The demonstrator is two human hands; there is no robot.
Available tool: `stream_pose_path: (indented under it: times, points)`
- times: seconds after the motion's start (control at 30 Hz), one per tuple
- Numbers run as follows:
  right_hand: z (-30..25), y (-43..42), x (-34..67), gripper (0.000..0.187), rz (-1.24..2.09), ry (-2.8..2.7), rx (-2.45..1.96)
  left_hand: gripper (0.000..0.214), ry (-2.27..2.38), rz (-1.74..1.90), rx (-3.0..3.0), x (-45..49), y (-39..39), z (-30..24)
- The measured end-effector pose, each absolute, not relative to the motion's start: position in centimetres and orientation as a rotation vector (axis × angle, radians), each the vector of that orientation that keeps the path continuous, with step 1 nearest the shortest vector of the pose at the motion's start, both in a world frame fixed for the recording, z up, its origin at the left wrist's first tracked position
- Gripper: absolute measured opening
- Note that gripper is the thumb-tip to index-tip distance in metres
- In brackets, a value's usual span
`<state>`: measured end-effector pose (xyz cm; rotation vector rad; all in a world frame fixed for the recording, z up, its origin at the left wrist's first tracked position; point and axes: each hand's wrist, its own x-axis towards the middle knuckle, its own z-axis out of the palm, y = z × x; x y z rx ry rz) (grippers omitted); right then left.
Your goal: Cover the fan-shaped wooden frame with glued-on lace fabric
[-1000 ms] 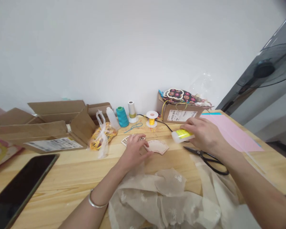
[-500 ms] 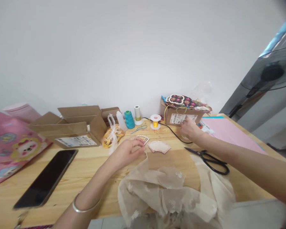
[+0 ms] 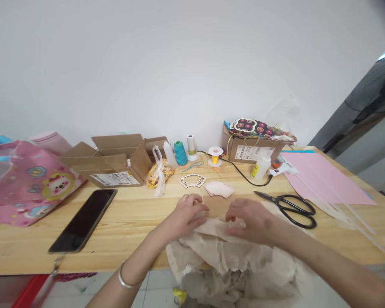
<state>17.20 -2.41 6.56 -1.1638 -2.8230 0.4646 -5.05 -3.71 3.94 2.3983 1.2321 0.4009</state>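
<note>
My left hand (image 3: 188, 217) is at the upper left edge of a crumpled sheer beige fabric (image 3: 234, 256), its thumb and fingers curled onto the cloth. Opposite it, my right hand (image 3: 252, 220) bends its fingers over the same edge, pinching the cloth. Part of the fabric hangs off the table's front edge. Just beyond my hands lie a pale fan-shaped piece (image 3: 219, 189) and a cut-out fan-shaped frame (image 3: 192, 181). Black-handled scissors (image 3: 285, 205) rest to the right of my right hand.
Behind stand thread spools (image 3: 180, 153), a yellow wire reel (image 3: 215, 157), a white bottle (image 3: 261, 167) and a glue gun (image 3: 280, 168). Cardboard boxes (image 3: 112, 169) are at both sides. A phone (image 3: 83, 220) lies left; pink paper (image 3: 327, 177) lies right.
My right hand has come from beside the right-hand box down to the fabric, uncovering the white bottle. My left hand has lowered to the cloth's edge. The camera view has shifted.
</note>
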Motion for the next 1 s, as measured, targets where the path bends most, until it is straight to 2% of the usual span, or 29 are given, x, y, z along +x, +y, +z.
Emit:
stream_pose_path:
  times: [0.13, 0.2, 0.33, 0.4, 0.47, 0.67, 0.87, 1.0]
  points:
    - [3.8, -4.6, 17.1, 0.01, 0.464, -2.754, -1.184, 0.013, 1.182, 0.31, 2.43, -4.9, -3.2, 4.1]
    - [3.8, -4.3, 17.5, 0.013, 0.564, -2.644, -1.217, 0.012, 1.167, 0.32, 2.413, -5.0, -3.1, 4.1]
    - [5.8, -3.1, 18.8, 0.01, 1.103, -2.132, -1.296, 0.014, 1.143, 0.52, 2.196, -5.7, -3.3, 5.1]
    - [6.6, -2.8, 19.2, 0.014, 1.38, -1.796, -1.221, 0.016, 1.141, 0.667, 2.046, -6.1, -3.5, 5.9]
    - [6.9, -2.9, 19.2, 0.02, 1.522, -1.499, -1.136, 0.02, 1.118, 0.791, 1.891, -6.2, -3.8, 6.7]
    - [7.2, -3.5, 18.8, 0.03, 1.668, -1.07, -1.133, 0.032, 1.171, 0.842, 1.559, -6.0, -4.5, 7.9]
    - [7.5, -3.5, 20.6, 0.031, 1.588, -1.386, -1.343, 0.028, 1.243, 0.535, 1.6, -7.0, -4.9, 8.5]
    - [6.9, -3.4, 20.8, 0.029, 1.538, -1.414, -1.258, 0.029, 1.245, 0.321, 1.646, -7.9, -5.0, 8.1]
